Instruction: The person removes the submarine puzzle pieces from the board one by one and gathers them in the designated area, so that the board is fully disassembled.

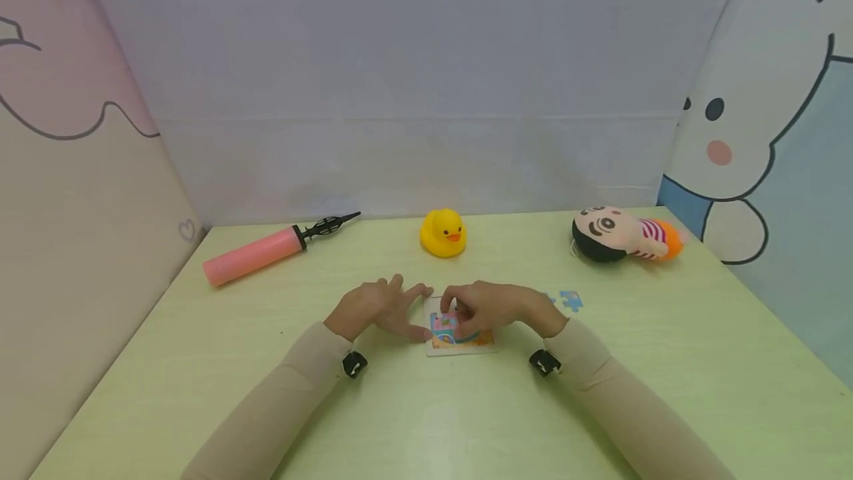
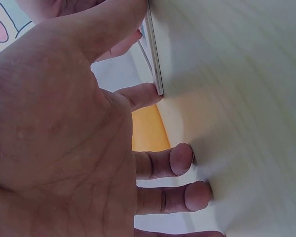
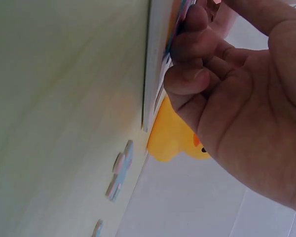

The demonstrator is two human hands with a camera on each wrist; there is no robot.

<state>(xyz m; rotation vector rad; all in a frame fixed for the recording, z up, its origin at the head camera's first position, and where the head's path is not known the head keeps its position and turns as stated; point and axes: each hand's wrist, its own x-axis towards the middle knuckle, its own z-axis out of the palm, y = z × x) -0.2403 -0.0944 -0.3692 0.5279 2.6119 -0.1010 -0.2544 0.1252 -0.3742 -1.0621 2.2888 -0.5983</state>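
puzzle board (image 1: 460, 343) flat on table (image 1: 413, 421), mid-front, between both hands. left hand (image 1: 380, 310) beside its left edge, fingers (image 2: 180, 159) straight, tips on table and board edge, gripping nothing. right hand (image 1: 489, 307) over board, fingers (image 3: 187, 79) curled, pressing a piece (can't tell if pinched). loose pieces (image 1: 566, 299) just right. duck (image 1: 443, 232) behind.

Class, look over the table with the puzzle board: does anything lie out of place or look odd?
Yes: loose puzzle pieces lie on the table to the right of the puzzle board, outside it, while both hands work on the board. The doll lies on its side. Nothing looks spilled or broken.
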